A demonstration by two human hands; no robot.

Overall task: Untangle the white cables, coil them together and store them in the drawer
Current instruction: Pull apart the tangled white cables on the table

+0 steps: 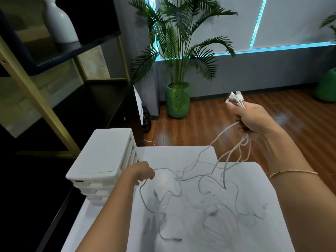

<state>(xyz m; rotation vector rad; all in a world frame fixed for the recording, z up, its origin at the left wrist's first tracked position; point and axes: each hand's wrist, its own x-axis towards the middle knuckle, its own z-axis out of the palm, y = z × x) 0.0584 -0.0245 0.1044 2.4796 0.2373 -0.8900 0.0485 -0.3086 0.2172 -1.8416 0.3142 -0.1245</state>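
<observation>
Several white cables (pixel 200 177) trail in loose tangled loops across the white table (pixel 251 197). My right hand (pixel 254 119) is raised above the table's far right corner and grips a bundle of their plug ends, which stick out above my fist. The strands hang down from it to the tabletop. My left hand (pixel 143 172) is low over the table's left side and pinches one cable strand. Right beside it, at the table's left edge, stands the white drawer unit (pixel 101 157); its drawers look closed.
A dark shelf unit with gold posts and a white vase (pixel 58 20) stands to the left. A potted palm in a green pot (pixel 177 100) stands on the wooden floor beyond the table. A second green pot (pixel 327 86) is at the far right.
</observation>
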